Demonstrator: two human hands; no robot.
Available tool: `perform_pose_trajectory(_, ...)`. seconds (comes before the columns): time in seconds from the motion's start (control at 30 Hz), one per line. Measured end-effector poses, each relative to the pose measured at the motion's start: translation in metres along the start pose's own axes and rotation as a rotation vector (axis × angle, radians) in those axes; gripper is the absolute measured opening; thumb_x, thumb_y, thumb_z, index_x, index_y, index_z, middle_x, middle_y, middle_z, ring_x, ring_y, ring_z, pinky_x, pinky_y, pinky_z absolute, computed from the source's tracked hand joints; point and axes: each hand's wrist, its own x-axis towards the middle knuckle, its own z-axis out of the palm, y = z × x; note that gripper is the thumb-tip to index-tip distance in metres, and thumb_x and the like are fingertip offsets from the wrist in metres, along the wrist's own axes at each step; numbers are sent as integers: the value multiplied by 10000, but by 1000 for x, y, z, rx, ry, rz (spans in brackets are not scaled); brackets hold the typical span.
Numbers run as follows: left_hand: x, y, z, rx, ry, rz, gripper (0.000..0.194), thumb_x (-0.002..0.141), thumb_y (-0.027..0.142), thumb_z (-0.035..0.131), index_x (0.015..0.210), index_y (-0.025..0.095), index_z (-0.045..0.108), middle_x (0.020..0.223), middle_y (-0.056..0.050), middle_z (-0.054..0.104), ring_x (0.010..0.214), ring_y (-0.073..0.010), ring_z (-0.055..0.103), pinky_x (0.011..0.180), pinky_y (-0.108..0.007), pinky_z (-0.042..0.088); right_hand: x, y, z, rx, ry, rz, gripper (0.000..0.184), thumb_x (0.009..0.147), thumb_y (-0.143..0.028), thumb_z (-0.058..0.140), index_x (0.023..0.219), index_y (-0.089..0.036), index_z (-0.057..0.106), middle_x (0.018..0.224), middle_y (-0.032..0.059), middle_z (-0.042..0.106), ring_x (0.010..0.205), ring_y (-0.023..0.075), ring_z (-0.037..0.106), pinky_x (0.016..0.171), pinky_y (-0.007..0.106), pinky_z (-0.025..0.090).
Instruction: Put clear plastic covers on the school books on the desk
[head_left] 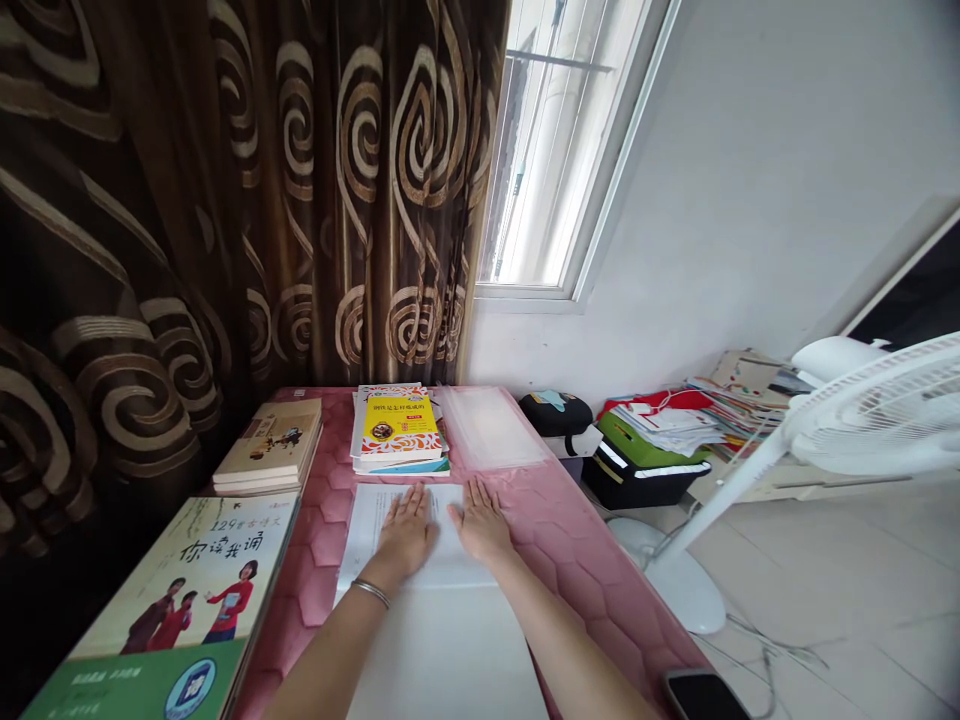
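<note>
My left hand (407, 527) lies flat with fingers stretched out on the far part of a white paper spread (450, 650). Beside it, my right hand (484, 522) presses flat near the far right edge, thumb apart. Printed text shows on the spread's far left part, and a crease runs across it below my hands; whether it is an open book or loose sheets I cannot tell. Just beyond my fingertips sits a stack of books with a yellow and orange cover (399, 425). To its right lies a pile of clear plastic sheets (491, 428).
The table has a pink quilted cover (585, 570). At left are a large green-and-white book (180, 590) and a stack of beige books (268, 445). A phone (705, 695) lies at the near right edge. A white fan (720, 500) stands on the floor at right.
</note>
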Motion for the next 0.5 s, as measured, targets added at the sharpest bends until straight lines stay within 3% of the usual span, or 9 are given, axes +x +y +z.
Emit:
perform_pose_trajectory(0.13,-3,-17,-4,-12,-5,-18,688,921,410,264,1525,92,176,1609,-82,104,1483,-205,120,1206,-420,114,-4,-18,-4,41,68,-13,598,988,-353,285,1439,27,381,1532,243,293,1456,320,201,1167,519,78)
perform_pose_trajectory(0.27,-4,-22,0,-12,-3,-20,647,922,348,270,1523,118,206,1610,-67,122,1485,-202,109,1208,-409,95,-8,-59,4,133,69,-217,551,1012,-359,199,1467,-113,391,1532,108,369,1444,196,264,1180,368,159)
perform_pose_trajectory(0.33,-4,-21,2,-8,-2,-19,631,920,323,278,1524,148,219,1609,-50,140,1486,-193,105,1209,-398,88,-8,-74,9,198,33,-274,575,1016,-405,164,1501,-139,326,1549,75,338,1450,178,246,1188,362,146)
perform_pose_trajectory(0.4,-4,-19,2,-3,5,-25,628,921,333,280,1526,174,219,1609,-30,145,1486,-186,103,1208,-392,87,-6,-77,11,222,-2,-273,625,1011,-454,151,1509,-103,290,1566,96,286,1468,198,188,1197,388,101)
perform_pose_trajectory(0.5,-6,-24,-2,5,23,-72,638,930,395,262,1524,169,226,1607,-34,161,1483,-197,129,1206,-411,99,-3,-59,6,150,-32,-204,703,996,-507,169,1502,-28,269,1581,148,203,1481,233,121,1197,395,73)
